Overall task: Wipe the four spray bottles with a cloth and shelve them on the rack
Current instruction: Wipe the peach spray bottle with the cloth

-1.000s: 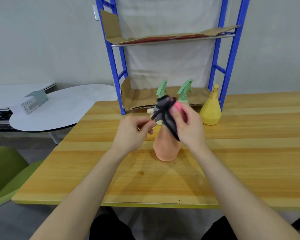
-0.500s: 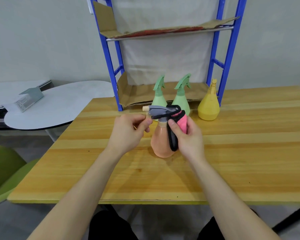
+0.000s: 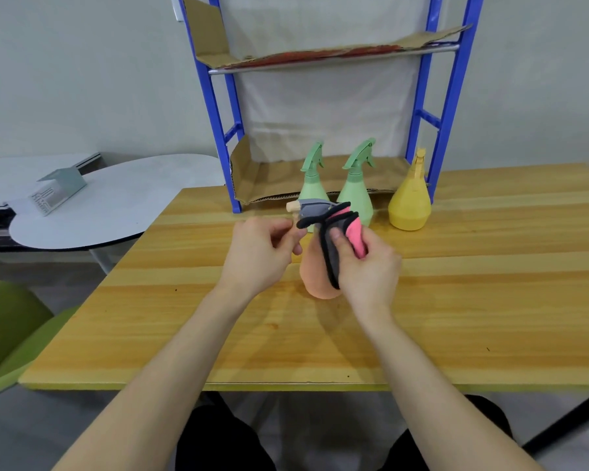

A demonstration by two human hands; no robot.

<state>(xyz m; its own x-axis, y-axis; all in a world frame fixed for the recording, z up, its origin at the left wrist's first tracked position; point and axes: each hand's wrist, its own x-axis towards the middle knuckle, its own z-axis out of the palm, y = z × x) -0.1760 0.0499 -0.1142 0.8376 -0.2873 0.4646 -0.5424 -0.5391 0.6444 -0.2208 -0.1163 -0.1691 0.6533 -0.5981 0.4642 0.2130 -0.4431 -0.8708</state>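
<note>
Wiping was in hand: right hand [image 3: 364,266] clamped the cloth [image 3: 340,232] against the orange bottle [image 3: 315,280], mid-desk; left hand [image 3: 262,249] pinched its nozzle. Next, judged: finish, then shelve on the rack [image 3: 451,96].

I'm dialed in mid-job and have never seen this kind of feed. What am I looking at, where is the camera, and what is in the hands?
There is no machine here: one wide-angle camera on a person's head looks down at two bare hands. The left hand pinches the trigger of an orange spray bottle standing on the wooden table. The right hand presses a pink and grey cloth against it. Two green spray bottles and a yellow one wait by the blue rack.
</note>
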